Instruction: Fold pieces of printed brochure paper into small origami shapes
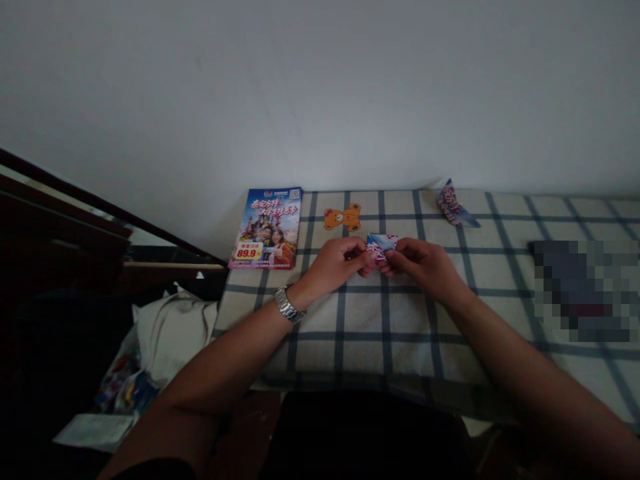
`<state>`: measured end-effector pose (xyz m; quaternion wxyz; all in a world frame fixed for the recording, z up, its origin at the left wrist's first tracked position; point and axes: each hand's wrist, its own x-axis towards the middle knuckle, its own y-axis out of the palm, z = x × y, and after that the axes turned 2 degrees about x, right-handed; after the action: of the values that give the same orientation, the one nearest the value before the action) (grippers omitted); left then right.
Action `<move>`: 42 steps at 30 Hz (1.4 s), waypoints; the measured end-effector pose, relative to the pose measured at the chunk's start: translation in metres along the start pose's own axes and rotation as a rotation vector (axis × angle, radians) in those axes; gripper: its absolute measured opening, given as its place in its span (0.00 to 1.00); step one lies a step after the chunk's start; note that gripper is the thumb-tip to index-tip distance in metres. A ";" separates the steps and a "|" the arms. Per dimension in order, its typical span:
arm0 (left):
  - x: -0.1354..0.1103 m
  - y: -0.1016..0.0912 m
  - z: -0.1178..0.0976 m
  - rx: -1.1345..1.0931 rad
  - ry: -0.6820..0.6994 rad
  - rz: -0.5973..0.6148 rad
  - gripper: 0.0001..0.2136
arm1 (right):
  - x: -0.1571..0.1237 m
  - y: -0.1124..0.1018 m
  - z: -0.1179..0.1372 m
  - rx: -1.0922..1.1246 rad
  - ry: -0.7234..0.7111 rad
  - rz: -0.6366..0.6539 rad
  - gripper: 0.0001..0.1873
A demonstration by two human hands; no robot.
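Between my hands is a small folded piece of printed paper (383, 243), blue and white with a pink-red pattern. My left hand (350, 259) pinches its left side, and a metal-band watch (289, 304) sits on that wrist. On the paper's right side, my right hand (413, 260) has thumb and fingers closed on the lower edge. Both hands are just above a checked cloth (363, 310). A folded paper figure (454, 205) in similar colours stands beyond my right hand, close to the wall.
A stack of printed flyers (267, 230) lies at the left, beside a brown bear picture (343, 217). Farther right is a dark, pixelated object (575, 287). Below the left edge are a white bag (175, 327) and dark furniture (60, 247). A pale wall (350, 93) closes the back.
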<state>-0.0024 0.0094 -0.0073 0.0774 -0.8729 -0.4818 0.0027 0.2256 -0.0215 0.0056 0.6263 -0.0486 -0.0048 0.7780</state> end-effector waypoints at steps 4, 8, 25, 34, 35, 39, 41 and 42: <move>0.000 0.000 0.000 0.010 -0.006 -0.013 0.19 | 0.001 0.000 -0.002 0.024 0.000 0.011 0.19; 0.001 0.000 0.002 0.062 0.020 -0.049 0.19 | 0.001 0.001 -0.002 0.062 0.016 0.004 0.20; 0.005 -0.001 0.009 0.186 0.255 -0.252 0.11 | -0.001 0.005 -0.006 0.079 0.048 0.048 0.21; 0.003 -0.002 0.008 0.321 0.280 -0.282 0.05 | 0.000 -0.001 -0.019 -0.180 -0.074 0.083 0.17; 0.002 -0.002 0.007 0.346 0.282 -0.286 0.04 | 0.000 -0.002 -0.019 -0.199 -0.095 0.075 0.17; 0.000 0.000 0.001 0.413 0.290 -0.285 0.02 | 0.000 -0.002 -0.013 -0.266 -0.203 0.000 0.16; -0.001 0.001 -0.003 0.440 0.299 -0.284 0.02 | 0.000 -0.003 -0.010 -0.319 -0.256 -0.029 0.16; -0.002 0.002 -0.005 0.458 0.301 -0.285 0.02 | 0.000 -0.003 -0.009 -0.341 -0.277 -0.032 0.16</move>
<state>-0.0015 0.0065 -0.0027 0.3422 -0.7469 -0.5693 -0.0290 0.2293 -0.0216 -0.0030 0.6149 -0.0462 -0.2230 0.7550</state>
